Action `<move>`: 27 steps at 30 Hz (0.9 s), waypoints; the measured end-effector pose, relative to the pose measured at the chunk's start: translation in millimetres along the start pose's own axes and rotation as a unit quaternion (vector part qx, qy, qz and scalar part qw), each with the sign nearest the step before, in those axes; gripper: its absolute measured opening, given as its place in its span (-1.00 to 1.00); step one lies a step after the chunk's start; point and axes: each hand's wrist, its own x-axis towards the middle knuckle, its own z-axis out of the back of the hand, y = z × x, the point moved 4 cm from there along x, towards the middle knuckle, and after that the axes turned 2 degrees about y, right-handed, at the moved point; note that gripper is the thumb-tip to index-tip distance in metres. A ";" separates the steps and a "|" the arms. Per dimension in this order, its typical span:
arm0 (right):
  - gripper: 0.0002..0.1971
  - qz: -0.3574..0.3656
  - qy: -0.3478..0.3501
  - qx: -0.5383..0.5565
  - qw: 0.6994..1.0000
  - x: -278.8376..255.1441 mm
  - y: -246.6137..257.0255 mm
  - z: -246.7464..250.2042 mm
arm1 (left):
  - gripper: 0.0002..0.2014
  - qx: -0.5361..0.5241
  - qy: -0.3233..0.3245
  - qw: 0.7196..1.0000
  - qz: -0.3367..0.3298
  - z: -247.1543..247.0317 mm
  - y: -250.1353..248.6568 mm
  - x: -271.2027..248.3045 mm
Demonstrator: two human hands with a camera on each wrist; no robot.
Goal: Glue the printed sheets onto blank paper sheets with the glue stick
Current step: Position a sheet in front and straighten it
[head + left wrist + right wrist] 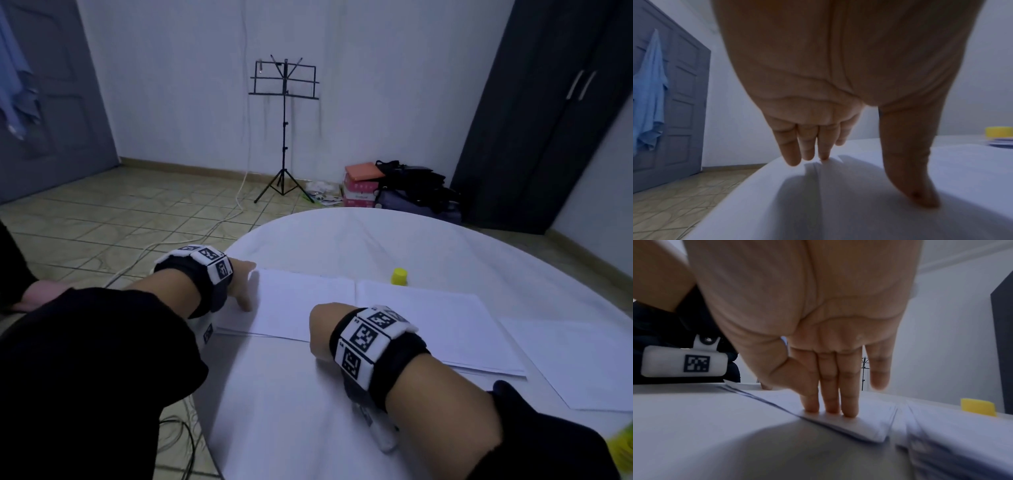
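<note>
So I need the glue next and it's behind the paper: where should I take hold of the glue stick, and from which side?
Take the glue stick round its yellow cap, from above, probably with the right hand. It stands upright on the table just past the far edge of the paper sheets, which hide its base, so only its top is free for a grip.

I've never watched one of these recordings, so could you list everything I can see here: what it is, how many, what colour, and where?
Table: one, round, white cloth, foreground.
Paper piles: two, white, side by side mid-table.
Single sheet: one, white, table's right.
Glue stick: one, yellow cap, upright behind the piles.
Music stand: one, black, by the far wall.
Boxes: pink and orange, on the floor beside dark bags.
Wardrobe: one, dark, right.
Door: one, grey, left; blue garment hanging on it.
Left hand: flat on the left pile.
Right hand: fingers pressing that pile's near corner.
</note>
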 end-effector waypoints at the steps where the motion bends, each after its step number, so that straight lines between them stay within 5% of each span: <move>1: -0.70 0.002 -0.005 0.002 1.000 -2.0 0.6 1.0 | -0.27 0.001 0.004 1.000 -0.003 0.9 0.4 2.4; 9: -0.69 0.017 -0.064 0.041 0.997 -7.8 5.6 6.8 | -0.10 -0.040 -0.007 0.999 -0.010 -1.2 2.9 9.4; 16: -0.69 0.004 -0.076 0.071 0.995 -12.1 5.6 6.1 | 0.10 -0.095 -0.080 0.992 -0.032 -9.0 4.8 5.4; 19: -0.70 -0.002 -0.074 0.082 0.994 -14.1 5.6 6.2 | 0.23 -0.195 -0.115 0.974 -0.002 -10.2 12.4 1.0; 22: -0.71 -0.009 -0.068 0.088 0.994 -15.5 3.2 6.4 | -0.07 -0.369 -0.105 0.923 0.034 -12.1 25.4 -9.3; 24: -0.70 -0.013 -0.062 0.091 0.994 -17.0 2.3 7.0 | -0.57 -0.344 -0.053 0.936 0.048 -15.4 27.7 -23.4; 27: -0.73 -0.019 -0.056 0.100 0.993 -19.5 2.3 4.3 | -0.65 -0.340 0.009 0.939 0.043 -27.7 29.6 -29.9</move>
